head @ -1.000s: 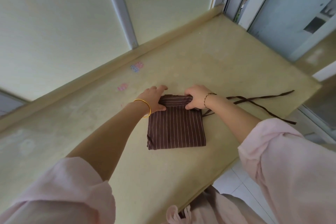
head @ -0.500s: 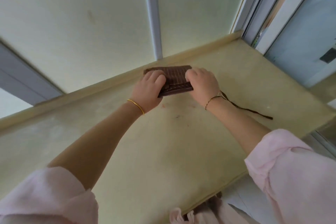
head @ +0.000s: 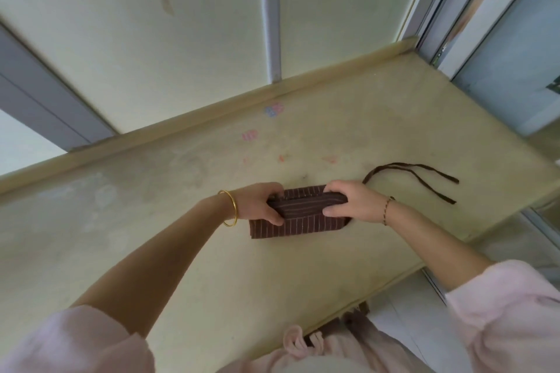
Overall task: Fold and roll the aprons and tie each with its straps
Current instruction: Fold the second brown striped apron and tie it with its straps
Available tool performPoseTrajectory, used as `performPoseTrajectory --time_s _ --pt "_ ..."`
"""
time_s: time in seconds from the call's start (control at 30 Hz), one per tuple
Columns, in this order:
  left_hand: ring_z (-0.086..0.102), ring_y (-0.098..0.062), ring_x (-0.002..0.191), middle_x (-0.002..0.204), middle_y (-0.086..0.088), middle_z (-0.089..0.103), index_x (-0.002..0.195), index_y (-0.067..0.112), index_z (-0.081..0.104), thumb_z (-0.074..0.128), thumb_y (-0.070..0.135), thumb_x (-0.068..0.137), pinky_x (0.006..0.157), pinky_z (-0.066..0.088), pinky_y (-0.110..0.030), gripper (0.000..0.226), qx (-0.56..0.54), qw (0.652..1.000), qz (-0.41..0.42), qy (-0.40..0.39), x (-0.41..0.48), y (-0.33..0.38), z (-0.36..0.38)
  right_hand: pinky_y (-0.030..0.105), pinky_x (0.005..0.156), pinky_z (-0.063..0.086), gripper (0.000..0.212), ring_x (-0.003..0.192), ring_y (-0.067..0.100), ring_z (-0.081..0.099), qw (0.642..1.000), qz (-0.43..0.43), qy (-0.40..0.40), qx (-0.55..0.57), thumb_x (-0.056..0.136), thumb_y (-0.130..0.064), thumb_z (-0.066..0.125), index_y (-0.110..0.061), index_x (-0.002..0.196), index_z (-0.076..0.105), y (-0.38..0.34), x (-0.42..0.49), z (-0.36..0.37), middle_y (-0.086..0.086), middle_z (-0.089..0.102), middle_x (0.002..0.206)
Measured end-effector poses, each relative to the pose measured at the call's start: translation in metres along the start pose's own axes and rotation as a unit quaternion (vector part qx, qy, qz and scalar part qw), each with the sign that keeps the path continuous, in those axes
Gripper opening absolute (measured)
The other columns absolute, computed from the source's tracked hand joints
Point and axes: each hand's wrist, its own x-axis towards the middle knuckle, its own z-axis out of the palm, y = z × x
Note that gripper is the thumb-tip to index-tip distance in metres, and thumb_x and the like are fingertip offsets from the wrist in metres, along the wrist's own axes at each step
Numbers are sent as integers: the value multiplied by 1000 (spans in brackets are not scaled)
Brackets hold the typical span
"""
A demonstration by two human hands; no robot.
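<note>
You are in the rolling step. The brown striped apron (head: 303,225) lies on the counter (head: 181,251), toward its right side, folded to a narrow band. Its far part is wound into a roll, and a flat strip is left on the side nearest you.

Your left grip (head: 260,206) is curled round the roll's left end, with the thumb on the near side and the fingers over the top. Your right grip (head: 353,203) clasps the right end in the same way. Both are pressed onto the cloth; neither is spread.

The straps (head: 424,174) run out from behind your right grip and lie loose on the counter to the right, their free ends well apart from the roll.

The next move, as I judge it, is to turn the roll toward you over the remaining strip, keeping both ends level so that it does not taper. One grip must then pin the roll while the other fetches the straps to wind them round. The roll may slacken when you free that end.
</note>
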Motion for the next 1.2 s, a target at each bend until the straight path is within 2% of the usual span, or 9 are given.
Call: performPoseTrajectory --time_s 0.13,0.27,0.37,0.53,0.7,0.9,1.0,1.07,1.2 --pt "63 -29 99 102 -11 61 94 12 56 64 6 86 84 55 -41 13 -361 928 -84 22 -5 -21 3 26 79 46 15 91 15 58 995 30 51 78 92 -27 59 -18 102 53 11 5 11 -5 58 95" --pt "65 -26 95 104 -14 64 103 5 56 64 20 89 88 54 -47 22 -413 898 -110 103 -4 -31 20 36 74 45 26 82 21 55 993 56 103 0 96 -34 49 -11 109 47 7 16 23 4 56 92" --pt "65 -29 94 104 -16 63 108 1 54 61 30 91 84 56 -48 34 -358 914 -133 138 1 -29 19 34 65 42 33 74 21 53 985 88 130 -77 98 -38 42 -10 116 42 4 24 29 1 52 83" --pt "50 -23 82 99 -11 58 97 10 46 52 35 95 69 40 -31 26 -50 960 -172 217 12 -18 19 32 57 40 37 71 23 51 965 156 167 -131 95 -43 47 -7 101 41 -3 36 35 3 48 82" --pt "43 -28 119 128 -9 46 128 12 43 51 20 93 95 39 -37 37 263 913 -114 292 25 12 23 30 58 38 51 78 25 55 941 237 162 -181 87 -56 55 -12 101 34 -9 42 32 0 48 85" --pt "46 -26 115 125 -8 47 128 11 44 46 22 97 94 38 -39 32 347 912 -81 201 53 40 48 32 66 45 40 79 21 56 966 183 173 -57 89 -49 54 -13 102 43 5 34 23 -2 53 87" --pt "47 -27 115 124 -10 49 127 9 43 49 19 96 97 40 -40 34 317 925 -88 190 55 42 44 38 73 53 4 81 21 62 955 117 270 34 94 -20 50 -17 93 49 24 14 12 1 61 89" --pt "46 -28 116 125 -11 48 129 9 41 51 18 94 99 40 -40 37 288 938 -91 170 57 42 39 33 75 51 16 82 19 60 945 90 314 -4 89 -3 49 -18 88 54 34 -2 6 -1 60 89" --pt "45 -31 118 129 -11 46 136 17 39 48 15 94 98 43 -41 43 218 964 -103 109 61 48 29 30 85 50 27 96 14 57 977 49 175 -116 83 2 52 -17 96 66 42 -18 3 -4 62 100"
